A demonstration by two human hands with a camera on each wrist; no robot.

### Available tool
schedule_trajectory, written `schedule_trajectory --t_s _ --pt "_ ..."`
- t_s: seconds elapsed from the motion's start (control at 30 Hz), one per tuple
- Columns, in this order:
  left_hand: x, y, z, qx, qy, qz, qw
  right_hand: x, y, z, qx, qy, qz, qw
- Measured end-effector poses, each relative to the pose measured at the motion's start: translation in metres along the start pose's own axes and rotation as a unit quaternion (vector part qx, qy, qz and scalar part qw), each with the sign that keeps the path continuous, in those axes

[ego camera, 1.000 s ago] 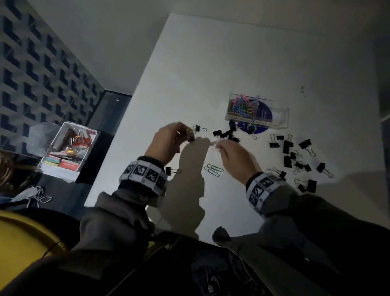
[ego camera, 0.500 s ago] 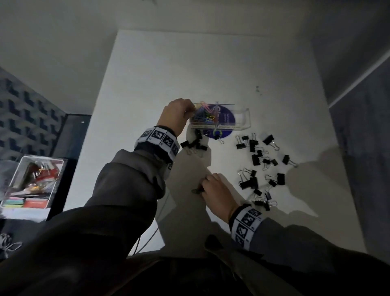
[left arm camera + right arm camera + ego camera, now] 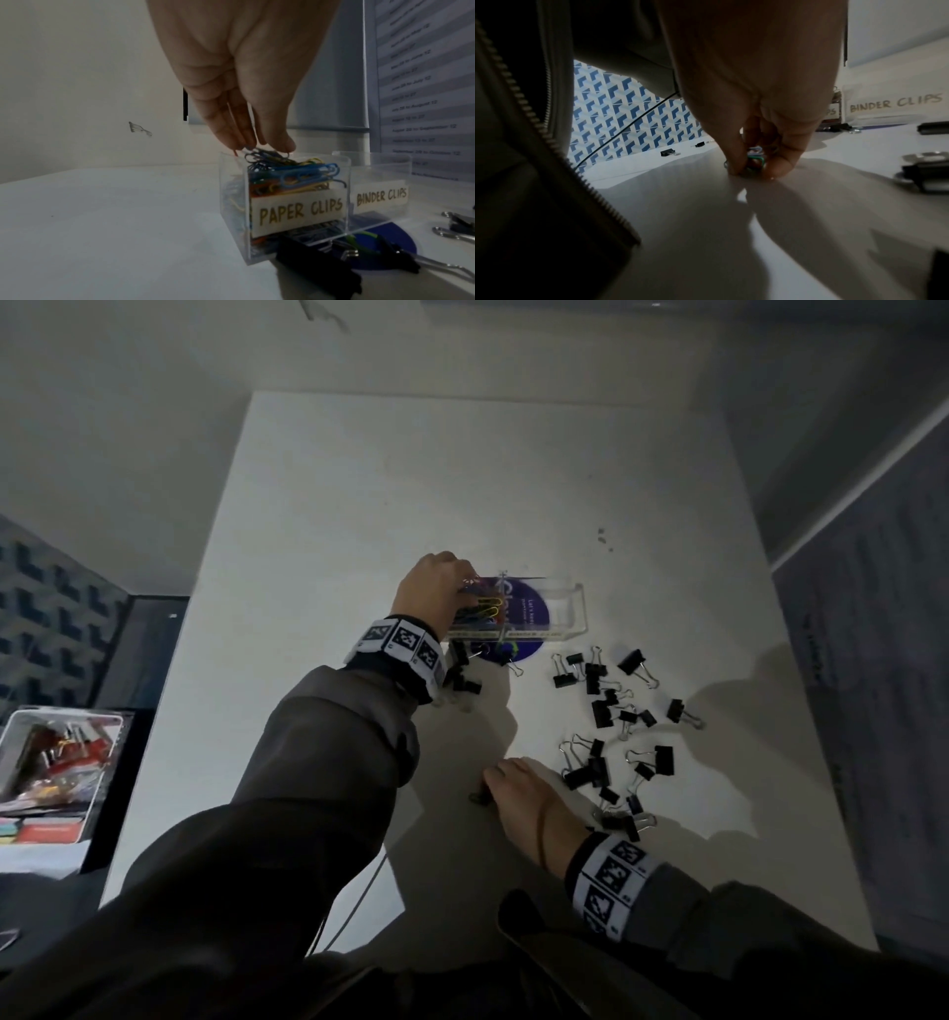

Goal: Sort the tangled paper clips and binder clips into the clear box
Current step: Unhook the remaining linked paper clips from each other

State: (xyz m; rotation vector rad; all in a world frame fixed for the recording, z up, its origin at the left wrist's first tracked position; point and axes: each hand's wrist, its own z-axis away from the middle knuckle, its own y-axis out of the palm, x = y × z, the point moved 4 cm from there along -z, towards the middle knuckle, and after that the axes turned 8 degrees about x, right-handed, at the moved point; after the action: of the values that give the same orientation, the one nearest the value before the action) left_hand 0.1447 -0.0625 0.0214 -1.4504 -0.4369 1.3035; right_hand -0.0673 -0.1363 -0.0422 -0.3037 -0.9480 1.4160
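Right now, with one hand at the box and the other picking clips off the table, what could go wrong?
1. The PAPER CLIPS compartment is heaped to its rim; the left hand has its fingertips in the top layer, so withdrawing may snag linked clips and drag them out.
2. Black binder clips lie against the clear box; the left wrist could knock them or the box.
3. The right hand pinches paper clips flat on the table; one may slip.

My bare left hand and bare right hand each carry a white wristband printed with black square fiducial markers. My dark grey-brown jacket sleeves reach both wrists. A metal-toothed jacket zip and thin dark cord show.
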Motion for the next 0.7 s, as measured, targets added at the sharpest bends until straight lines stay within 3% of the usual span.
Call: schedule_trajectory --t_s 0.2,0.27,0.3,0.37,0.5,0.7 --pt "0.004 -0.005 -0.002 -0.088 0.093 0.004 0.992 0.001 0.001 -0.001 0.015 -0.026 0.023 0.999" --pt "0.010 -0.003 -0.006 -0.136 0.084 0.003 0.987 -0.005 0.000 -0.002 0.014 -0.029 0.010 0.999" --pt "0.013 0.001 -0.009 -0.131 0.062 0.003 0.989 -0.008 -0.001 -0.003 0.014 -0.027 -0.009 0.999" --pt "0.016 0.015 -0.014 -0.056 0.035 -0.001 0.998 -0.013 -0.002 -0.003 0.012 -0.027 -0.052 0.998" --pt "0.007 0.037 -0.013 0.061 0.078 -0.065 0.993 -0.017 -0.005 -0.002 -0.016 -0.052 -0.117 0.992" --pt "0.012 0.047 0.001 0.034 0.051 -0.127 0.990 -0.039 -0.028 -0.005 -0.121 -0.035 -0.256 0.958"
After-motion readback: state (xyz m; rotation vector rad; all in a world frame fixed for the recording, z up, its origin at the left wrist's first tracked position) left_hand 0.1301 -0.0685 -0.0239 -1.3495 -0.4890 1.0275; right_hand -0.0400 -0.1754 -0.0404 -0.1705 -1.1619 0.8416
